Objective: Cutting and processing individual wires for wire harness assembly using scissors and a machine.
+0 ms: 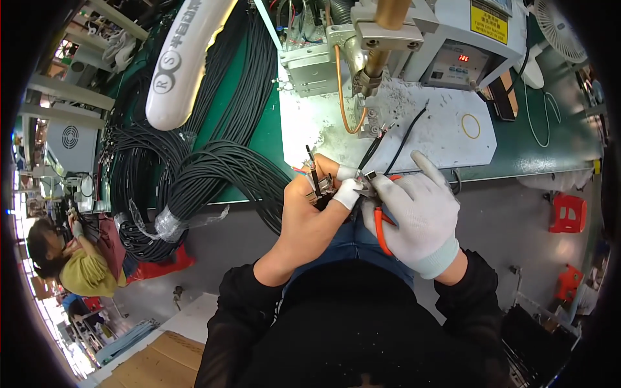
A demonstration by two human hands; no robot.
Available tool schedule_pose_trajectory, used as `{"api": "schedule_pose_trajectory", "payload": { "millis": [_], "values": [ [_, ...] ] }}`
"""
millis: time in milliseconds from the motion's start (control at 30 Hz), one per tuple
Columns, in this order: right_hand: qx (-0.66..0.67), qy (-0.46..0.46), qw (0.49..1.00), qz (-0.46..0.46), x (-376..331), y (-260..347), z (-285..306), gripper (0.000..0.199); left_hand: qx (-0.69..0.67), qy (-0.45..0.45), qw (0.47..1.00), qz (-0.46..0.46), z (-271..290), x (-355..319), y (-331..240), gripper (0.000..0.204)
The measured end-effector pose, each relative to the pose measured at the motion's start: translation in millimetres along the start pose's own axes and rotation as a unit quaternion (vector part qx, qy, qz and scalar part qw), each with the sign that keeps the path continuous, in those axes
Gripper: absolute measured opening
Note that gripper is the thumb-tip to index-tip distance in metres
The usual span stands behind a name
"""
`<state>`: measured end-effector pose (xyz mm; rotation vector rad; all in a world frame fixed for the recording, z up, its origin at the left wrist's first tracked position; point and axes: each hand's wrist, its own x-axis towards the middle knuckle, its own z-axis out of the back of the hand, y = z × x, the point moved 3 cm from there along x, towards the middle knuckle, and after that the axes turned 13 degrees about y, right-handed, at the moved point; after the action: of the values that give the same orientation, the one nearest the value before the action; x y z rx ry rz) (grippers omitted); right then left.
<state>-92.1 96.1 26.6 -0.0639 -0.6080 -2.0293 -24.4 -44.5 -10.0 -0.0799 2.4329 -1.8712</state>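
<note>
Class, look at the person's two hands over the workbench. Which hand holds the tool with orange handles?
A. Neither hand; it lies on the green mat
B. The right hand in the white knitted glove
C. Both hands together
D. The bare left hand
B: the orange-handled pliers sit in the white-gloved right hand, while the left hand, bare but for white finger covers, grips small black wire ends.

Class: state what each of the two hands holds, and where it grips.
Left hand: small metal connector, pinched at fingertips. Right hand: orange-handled cutting pliers, by handles.
</note>
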Motion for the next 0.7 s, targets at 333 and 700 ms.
{"api": "schedule_pose_trajectory", "payload": {
  "millis": [333, 700],
  "values": [
    [0.265, 0.067, 0.96, -0.062, -8.9, -0.1, -3.9, 0.02, 0.238, -0.022, 0.947, -0.213, -11.8, -6.5, -0.1, 0.018],
    [0.158, 0.011, 0.984, -0.077, -7.8, -7.0, -10.4, 0.016, 0.199, -0.008, 0.979, -0.031, -4.0, -5.6, -5.3, 0.015]
  ]
}}
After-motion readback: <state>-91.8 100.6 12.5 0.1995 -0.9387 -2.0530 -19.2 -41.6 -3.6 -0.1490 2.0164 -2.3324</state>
